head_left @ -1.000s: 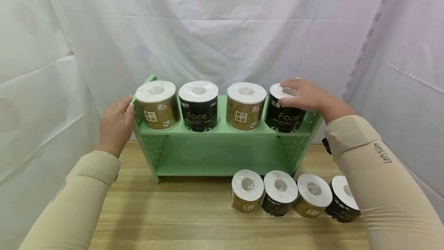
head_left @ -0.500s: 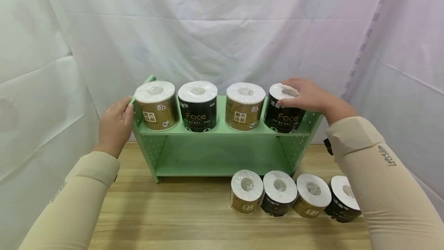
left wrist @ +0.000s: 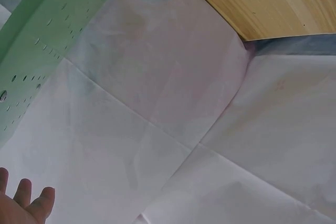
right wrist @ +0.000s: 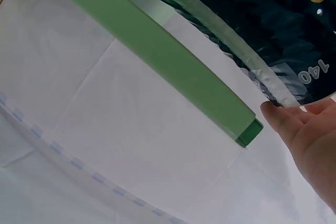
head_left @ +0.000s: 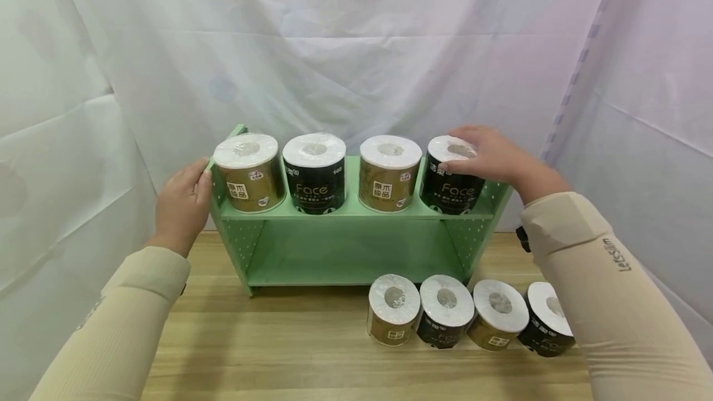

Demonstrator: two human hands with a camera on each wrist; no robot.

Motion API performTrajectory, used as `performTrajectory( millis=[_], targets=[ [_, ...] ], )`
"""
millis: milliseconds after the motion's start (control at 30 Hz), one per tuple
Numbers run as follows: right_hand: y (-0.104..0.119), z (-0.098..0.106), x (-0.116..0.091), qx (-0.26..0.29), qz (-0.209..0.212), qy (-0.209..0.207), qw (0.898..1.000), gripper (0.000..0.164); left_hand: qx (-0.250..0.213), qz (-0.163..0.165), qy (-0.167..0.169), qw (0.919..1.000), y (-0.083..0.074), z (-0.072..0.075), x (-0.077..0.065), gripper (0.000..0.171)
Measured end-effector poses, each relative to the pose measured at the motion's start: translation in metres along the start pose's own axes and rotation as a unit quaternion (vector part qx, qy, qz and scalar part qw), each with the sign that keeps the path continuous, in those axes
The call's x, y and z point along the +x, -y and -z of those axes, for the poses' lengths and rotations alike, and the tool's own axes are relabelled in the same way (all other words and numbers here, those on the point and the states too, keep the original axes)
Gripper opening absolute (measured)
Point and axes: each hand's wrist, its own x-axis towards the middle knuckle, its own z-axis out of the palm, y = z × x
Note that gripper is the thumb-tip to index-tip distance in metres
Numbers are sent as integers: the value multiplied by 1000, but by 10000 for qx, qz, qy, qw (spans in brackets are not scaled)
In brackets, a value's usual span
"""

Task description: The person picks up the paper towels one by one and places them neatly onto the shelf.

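A green two-tier shelf (head_left: 356,218) stands on the table, with a row of toilet rolls on its upper board. My right hand (head_left: 490,156) holds the black toilet roll (head_left: 452,189) at the right end of that row, thumb and fingers about its top. In the right wrist view, this black roll (right wrist: 252,30) has the fingertips at its edge. My left hand (head_left: 182,200) touches the shelf's upper left side panel, thumb and forefinger at its edge. Its other fingers spread apart in the left wrist view. Left of the held roll stand a gold roll (head_left: 388,187), a black roll (head_left: 314,187) and another gold roll (head_left: 250,184).
In front of the shelf at right, several rolls stand in a line on the wooden table (head_left: 289,351), among them a gold roll (head_left: 393,327) and a black roll (head_left: 442,328). My right sleeve partly covers the last black roll (head_left: 543,333). White curtains (head_left: 345,79) enclose the table.
The head view has shifted slightly, so the whole scene sits a little lower and further left. Both hands stay at the same places on the shelf and the black toilet roll.
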Motion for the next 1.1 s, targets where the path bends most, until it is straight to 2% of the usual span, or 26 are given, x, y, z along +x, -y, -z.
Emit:
performTrajectory(
  millis=[200,333,467,567,767,933,1100],
  targets=[
    [3,-3,-12,151,-307,-382,9987,78,-26,30,-35,10000,-1,1,-2,45],
    [5,-4,-21,162,-249,-928,9952,75,-35,59,-9,10000,-1,0,-2,45],
    [9,-7,-32,83,-78,-1587,9873,72,-34,90,17,10000,0,-1,-2,46],
    [13,-12,-41,18,127,-2129,9770,70,-26,91,13,10000,1,-2,-2,46],
    [17,-30,-59,-336,979,-3130,9441,66,-58,110,21,9999,-1,-1,-1,46],
    [18,-44,-71,-434,1425,-3523,9240,66,-98,110,-23,9999,-2,-1,0,45],
    [19,-57,-84,-364,1599,-3806,9101,68,-136,121,-49,9998,-1,-1,0,46]
  ],
)
